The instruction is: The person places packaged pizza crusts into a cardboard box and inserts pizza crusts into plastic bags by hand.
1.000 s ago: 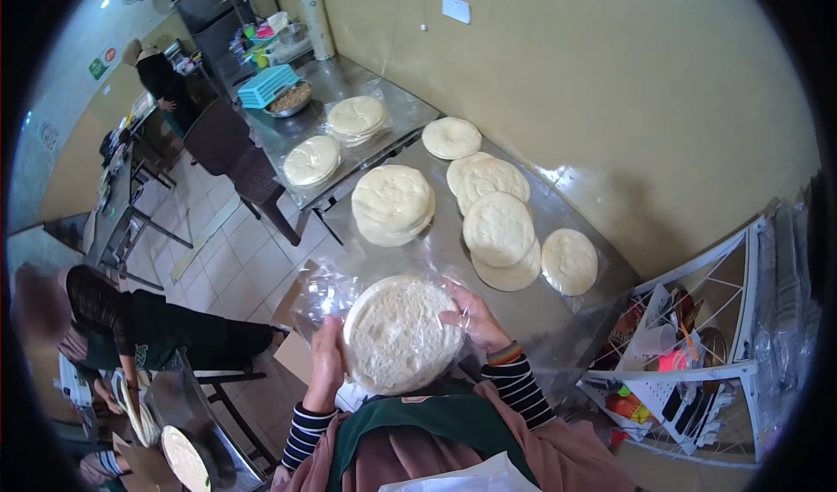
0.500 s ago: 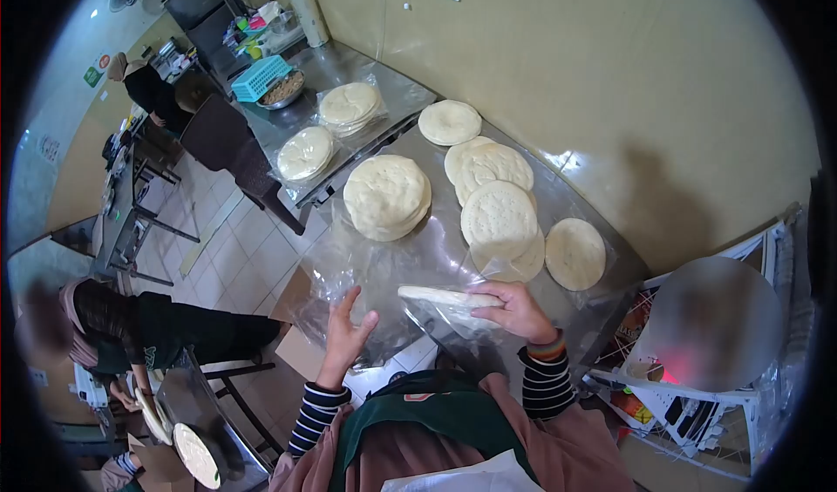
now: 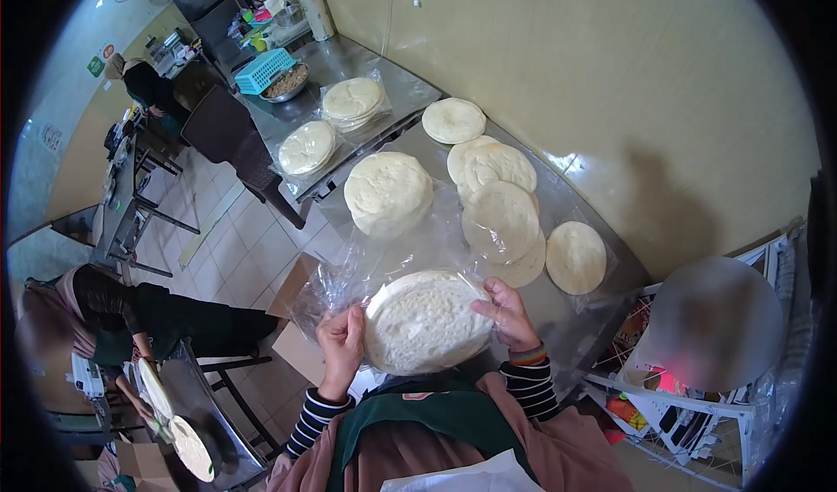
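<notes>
Close to my apron, a round pizza base (image 3: 427,322) is tilted with its pale, pitted face toward me. My right hand (image 3: 508,315) pinches its right edge between thumb and fingers. Clear plastic bag (image 3: 405,248) film spreads above and to the left of it; whether the base is inside is hard to tell. My left hand (image 3: 341,344) is closed on the film at the base's left edge. Beyond the bag sits a stack of pizza bases (image 3: 388,187). More overlapping bases (image 3: 497,169) lie to the right, with a single base (image 3: 575,258) beside them.
On the farther metal table (image 3: 349,56) are bagged bases (image 3: 307,148), a blue basket (image 3: 266,71) and a bowl of brown food (image 3: 286,82). A white rack (image 3: 697,413) stands right. A cardboard box (image 3: 301,352) is lower left. A co-worker (image 3: 148,326) handles bases at another table.
The pizza base has turned from edge-on to face-on in my right hand. My left hand, open before, has closed on the bag film, which now spreads over the nearby bases.
</notes>
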The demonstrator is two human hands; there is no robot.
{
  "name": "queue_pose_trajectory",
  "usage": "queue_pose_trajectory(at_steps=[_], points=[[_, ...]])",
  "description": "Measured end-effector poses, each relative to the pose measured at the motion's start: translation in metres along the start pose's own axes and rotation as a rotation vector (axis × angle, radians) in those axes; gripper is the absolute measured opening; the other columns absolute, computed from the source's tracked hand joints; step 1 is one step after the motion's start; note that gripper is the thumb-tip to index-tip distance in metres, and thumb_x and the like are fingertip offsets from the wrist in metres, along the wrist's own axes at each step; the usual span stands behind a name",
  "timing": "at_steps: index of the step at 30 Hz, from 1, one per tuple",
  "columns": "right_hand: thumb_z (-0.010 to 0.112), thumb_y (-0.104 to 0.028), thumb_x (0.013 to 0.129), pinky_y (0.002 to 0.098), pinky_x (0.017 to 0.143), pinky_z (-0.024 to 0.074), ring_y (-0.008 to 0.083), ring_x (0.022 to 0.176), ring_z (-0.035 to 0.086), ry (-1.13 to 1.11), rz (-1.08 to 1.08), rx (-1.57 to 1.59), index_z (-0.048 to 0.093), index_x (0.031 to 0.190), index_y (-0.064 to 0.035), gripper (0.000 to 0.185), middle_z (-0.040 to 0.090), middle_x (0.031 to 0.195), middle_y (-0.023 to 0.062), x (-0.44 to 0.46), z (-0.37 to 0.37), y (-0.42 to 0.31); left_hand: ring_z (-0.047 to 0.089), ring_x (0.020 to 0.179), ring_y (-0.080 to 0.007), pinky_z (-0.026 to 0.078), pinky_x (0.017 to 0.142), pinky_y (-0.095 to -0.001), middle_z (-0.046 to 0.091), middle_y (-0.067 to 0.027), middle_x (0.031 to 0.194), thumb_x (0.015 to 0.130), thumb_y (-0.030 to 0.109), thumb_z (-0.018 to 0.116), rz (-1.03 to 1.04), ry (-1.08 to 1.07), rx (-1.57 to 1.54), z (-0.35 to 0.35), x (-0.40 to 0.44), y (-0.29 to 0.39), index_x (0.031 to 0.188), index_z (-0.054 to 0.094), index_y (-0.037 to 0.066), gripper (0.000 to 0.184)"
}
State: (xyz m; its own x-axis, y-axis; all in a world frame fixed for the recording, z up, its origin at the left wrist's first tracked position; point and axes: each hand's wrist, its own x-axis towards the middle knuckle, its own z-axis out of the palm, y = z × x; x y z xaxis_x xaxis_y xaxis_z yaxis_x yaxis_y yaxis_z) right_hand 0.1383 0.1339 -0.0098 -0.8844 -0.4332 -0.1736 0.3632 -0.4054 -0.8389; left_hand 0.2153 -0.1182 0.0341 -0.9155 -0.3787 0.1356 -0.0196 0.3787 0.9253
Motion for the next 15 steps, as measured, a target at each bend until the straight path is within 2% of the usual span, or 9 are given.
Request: queue_pose_trajectory(at_steps=[1, 5, 7, 11, 13, 14, 15], points=[[0.06, -0.003, 0.077, 0.0235, 0.075, 0.0433, 0.0107, 0.084, 0.054, -0.01, 0.007, 0.053, 0.05, 0.102, 0.0004, 0.028, 0.057, 0.095, 0.0053, -0.002, 0.0, 0.0, 0.036, 0.05, -0.0102, 0.035, 0.066, -0.026, 0.046, -0.0002, 0.049, 0.087, 0.017, 0.05, -0.008, 0.076, -0.025, 0.001, -0.002, 0.001, 0.064, 0.059, -0.001, 0.03], [0.061, -0.003, 0.077, 0.0234, 0.076, 0.0433, 0.0108, 0.085, 0.054, -0.079, -0.036, 0.053, 0.05, 0.103, 0.0006, 0.029, 0.057, 0.094, 0.0056, -0.001, -0.003, -0.012, 0.04, 0.052, -0.0109, 0.036, 0.071, -0.0274, 0.051, -0.0019, 0.052, 0.086, 0.015, 0.051, -0.015, 0.077, 0.028, -0.005, -0.005, -0.001, 0.073, 0.064, -0.001, 0.024], [0.061, -0.002, 0.077, 0.0234, 0.076, 0.0438, 0.0104, 0.087, 0.054, -0.196, 0.014, -0.008, 0.05, 0.106, 0.0016, 0.031, 0.058, 0.095, 0.0057, -0.003, 0.004, -0.026, 0.045, 0.055, -0.0102, 0.038, 0.071, -0.0295, 0.054, -0.0032, 0.056, 0.085, 0.014, 0.052, -0.05, 0.082, -0.123, 0.0, -0.003, 0.019, 0.076, 0.065, -0.001, 0.022], [0.064, -0.006, 0.074, 0.0253, 0.078, 0.0424, 0.0114, 0.084, 0.055, -0.2, 0.168, -0.161, 0.054, 0.099, 0.0014, 0.028, 0.059, 0.09, 0.0041, 0.001, 0.01, -0.03, 0.047, 0.058, -0.0093, 0.039, 0.068, -0.0301, 0.057, -0.004, 0.06, 0.085, 0.012, 0.052, 0.031, 0.082, -0.055, -0.002, -0.001, 0.013, 0.073, 0.065, -0.002, 0.021], [0.058, -0.003, 0.078, 0.0238, 0.081, 0.0428, 0.0114, 0.091, 0.055, -0.174, 0.139, -0.162, 0.051, 0.111, 0.003, 0.034, 0.058, 0.103, 0.0075, -0.001, -0.006, -0.024, 0.047, 0.063, -0.0046, 0.037, 0.06, -0.02, 0.058, -0.0002, 0.066, 0.087, 0.012, 0.051, 0.112, 0.132, 0.044, -0.018, 0.002, 0.002, 0.081, 0.065, -0.001, 0.02], [0.058, -0.006, 0.08, 0.0257, 0.083, 0.0426, 0.0112, 0.092, 0.055, -0.162, 0.07, -0.048, 0.05, 0.113, 0.0031, 0.034, 0.058, 0.104, 0.0083, -0.001, -0.015, -0.023, 0.051, 0.068, -0.0053, 0.04, 0.063, -0.0208, 0.063, -0.0022, 0.08, 0.086, 0.012, 0.052, 0.005, 0.211, -0.161, -0.021, 0.003, 0.004, 0.089, 0.065, 0.002, 0.017], [0.058, -0.006, 0.08, 0.0257, 0.083, 0.0426, 0.0112, 0.092, 0.055, -0.149, 0.067, -0.05, 0.05, 0.113, 0.0031, 0.034, 0.058, 0.104, 0.0083, -0.003, -0.021, -0.022, 0.051, 0.068, -0.0053, 0.04, 0.063, -0.0208, 0.063, -0.0022, 0.08, 0.086, 0.012, 0.052, 0.005, 0.199, -0.166, -0.017, 0.005, 0.004, 0.089, 0.065, 0.002, 0.017]])
